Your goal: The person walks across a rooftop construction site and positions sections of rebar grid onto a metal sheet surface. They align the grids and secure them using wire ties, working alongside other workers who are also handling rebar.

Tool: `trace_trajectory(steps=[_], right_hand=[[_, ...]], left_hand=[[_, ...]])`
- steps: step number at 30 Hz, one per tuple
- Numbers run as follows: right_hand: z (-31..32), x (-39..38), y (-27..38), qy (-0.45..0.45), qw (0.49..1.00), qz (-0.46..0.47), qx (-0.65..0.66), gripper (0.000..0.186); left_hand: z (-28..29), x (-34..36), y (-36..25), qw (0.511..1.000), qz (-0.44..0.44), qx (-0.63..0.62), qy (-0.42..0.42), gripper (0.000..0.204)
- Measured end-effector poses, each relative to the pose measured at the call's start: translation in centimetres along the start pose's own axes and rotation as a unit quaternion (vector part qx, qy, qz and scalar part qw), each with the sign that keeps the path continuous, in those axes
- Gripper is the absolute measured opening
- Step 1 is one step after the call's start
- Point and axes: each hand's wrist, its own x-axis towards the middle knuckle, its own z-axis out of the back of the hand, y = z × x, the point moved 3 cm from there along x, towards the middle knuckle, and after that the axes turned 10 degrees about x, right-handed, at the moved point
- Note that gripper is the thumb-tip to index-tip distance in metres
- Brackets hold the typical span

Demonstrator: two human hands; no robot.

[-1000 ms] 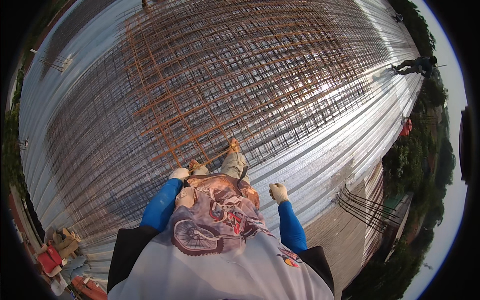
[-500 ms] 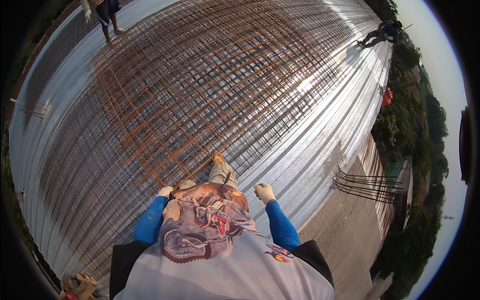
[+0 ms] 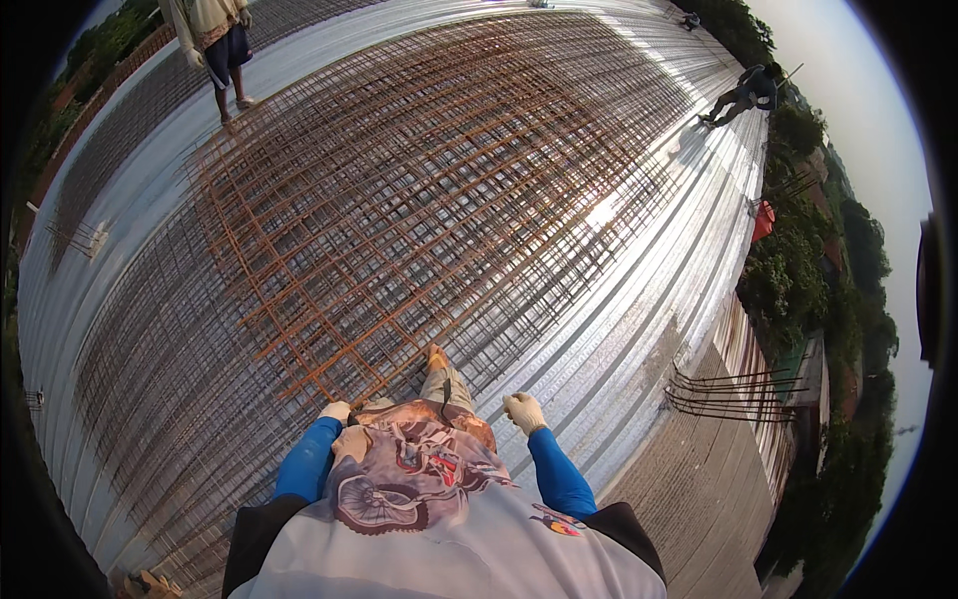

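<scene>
I stand on a rusty rebar mesh sheet (image 3: 399, 230) that lies on a ribbed metal deck (image 3: 649, 299). My left hand (image 3: 336, 410), in a pale glove on a blue sleeve, hangs by my hip close to the mesh edge; its fingers look curled, with nothing seen in them. My right hand (image 3: 523, 410), also gloved, hangs loosely closed at my other side and holds nothing. One foot (image 3: 436, 356) rests on the mesh ahead of me.
A person (image 3: 215, 50) stands at the far left edge of the mesh. Another person (image 3: 743, 95) bends over at the deck's far right. Rebar ends (image 3: 733, 389) stick out at the deck's right edge, beyond which are trees.
My view has swung to the right: the person at the far left has come fully into sight and the bending person moved left in the picture. My hands stay at my sides.
</scene>
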Motion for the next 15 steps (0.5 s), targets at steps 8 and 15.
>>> trace_trajectory(steps=[8, 15], right_hand=[[-0.6, 1.4, -3.8, 0.077, 0.989, -0.074, -0.106, 0.036], [0.1, 1.3, -1.7, -0.013, 0.999, -0.024, -0.042, 0.042]], left_hand=[[3.9, -3.3, -2.8, 0.998, 0.033, -0.036, -0.027, 0.047], [2.9, -3.9, -2.3, 1.000, 0.013, -0.009, 0.007, 0.039]])
